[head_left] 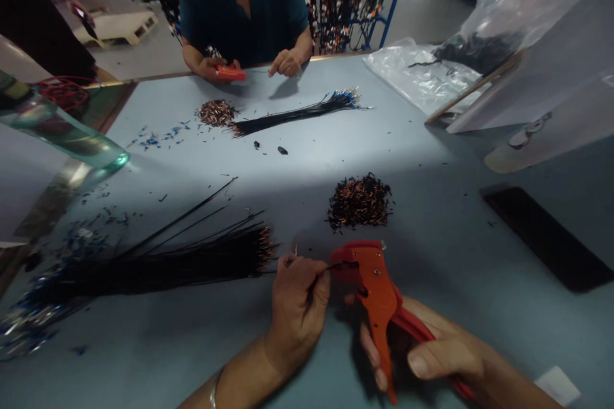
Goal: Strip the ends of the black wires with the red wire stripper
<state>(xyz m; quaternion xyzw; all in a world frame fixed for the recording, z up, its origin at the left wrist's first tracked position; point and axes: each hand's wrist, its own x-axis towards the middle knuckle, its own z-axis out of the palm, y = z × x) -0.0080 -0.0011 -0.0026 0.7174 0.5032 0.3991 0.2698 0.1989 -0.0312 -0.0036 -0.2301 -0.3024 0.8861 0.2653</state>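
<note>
My right hand (432,339) is wrapped round the handles of a red-orange wire stripper (378,287). Just left of the tool, my left hand (301,294) pinches a thin black wire (336,266) whose end reaches the stripper's jaws. Whether the jaws are closed on it I cannot tell. To the left lies a thick bundle of black wires (182,268), with bare copper ends toward my left hand and blue and silver ends at the far left. Behind the stripper sits a pile of short black and copper offcuts (361,202).
Across the table a person (242,13) holds another red stripper (230,73) near a second wire bundle (297,114) and offcut pile (217,113). A bottle (71,134) stands left. On the right are a black phone-like slab (547,236), a white panel (527,83) and clear plastic (422,73).
</note>
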